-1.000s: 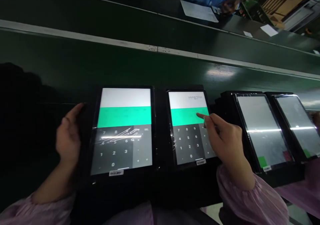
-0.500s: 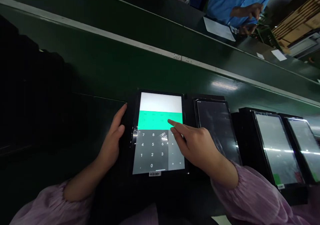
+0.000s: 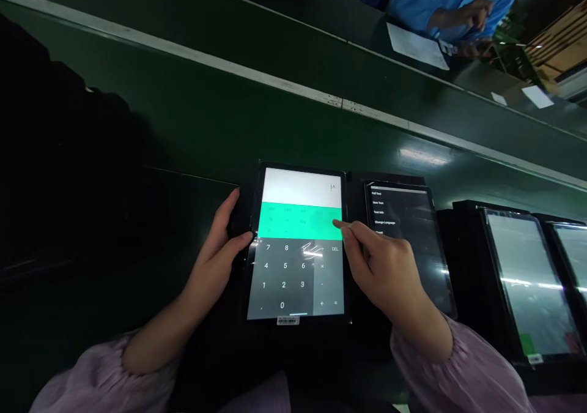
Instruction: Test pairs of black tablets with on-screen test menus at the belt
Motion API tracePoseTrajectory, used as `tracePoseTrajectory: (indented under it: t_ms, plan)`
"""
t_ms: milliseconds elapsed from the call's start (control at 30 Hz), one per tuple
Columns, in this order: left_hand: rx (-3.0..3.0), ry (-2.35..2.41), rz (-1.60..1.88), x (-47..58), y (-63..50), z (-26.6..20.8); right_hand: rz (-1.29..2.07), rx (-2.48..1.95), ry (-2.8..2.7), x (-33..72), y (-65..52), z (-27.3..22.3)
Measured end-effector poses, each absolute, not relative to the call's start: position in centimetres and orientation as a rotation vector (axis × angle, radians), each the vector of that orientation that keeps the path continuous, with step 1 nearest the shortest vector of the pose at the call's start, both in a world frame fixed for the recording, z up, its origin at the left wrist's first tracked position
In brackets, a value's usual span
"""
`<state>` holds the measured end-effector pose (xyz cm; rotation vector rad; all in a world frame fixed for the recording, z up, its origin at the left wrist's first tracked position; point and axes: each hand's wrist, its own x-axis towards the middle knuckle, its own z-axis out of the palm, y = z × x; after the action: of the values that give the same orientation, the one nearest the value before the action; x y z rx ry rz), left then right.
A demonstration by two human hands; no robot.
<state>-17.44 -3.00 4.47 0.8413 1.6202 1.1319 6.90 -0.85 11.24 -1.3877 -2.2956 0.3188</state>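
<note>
A tablet [image 3: 298, 260] stands upright in front of me, its screen showing a calculator with a white display strip, a green function band and grey number keys. Characters appear at the right of the strip. My left hand [image 3: 217, 251] is beside the tablet's left edge, thumb and forefinger spread, the thumb tip at the frame. The forefinger of my right hand [image 3: 383, 260] points out and meets the right end of the green band; its other fingers are curled with nothing seen in them. A barcode label [image 3: 288, 321] sits at the tablet's lower edge.
Right of it, a second tablet [image 3: 403, 248] shows a dark text menu, partly behind my right hand. Farther right are more tablets [image 3: 525, 278] with pale screens. Across the dark green bench [image 3: 220, 119], a person in blue [image 3: 413, 3] works near a white sheet [image 3: 417, 46].
My right forefinger has moved right along the green band. Characters have appeared on the display strip. The left thumb has come to the tablet's edge. The second tablet now shows a menu.
</note>
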Motion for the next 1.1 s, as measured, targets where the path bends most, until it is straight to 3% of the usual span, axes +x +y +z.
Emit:
tracePoseTrajectory:
  t_ms: [267,467,633,867,1100]
  plan:
    - [1.017,1.672,0.943,-17.1,-2.7,5.3,0.558,-1.016,-2.479,4.1,-3.0,10.7]
    - [1.083,1.764,0.849,-16.9,-2.2,5.7,0.559,-1.205,-2.347,5.6,-2.7,11.1]
    - [0.978,1.65,0.969,-17.2,-2.8,5.3,0.426,-1.438,-2.236,7.0,-2.2,11.1]
    - [0.89,1.636,1.072,-17.3,-3.1,4.6,0.362,-1.287,-2.427,5.6,-2.0,10.0]
    - [0.784,1.659,1.111,-17.1,-3.0,5.1,0.281,-1.431,-2.273,6.5,-2.0,10.5]
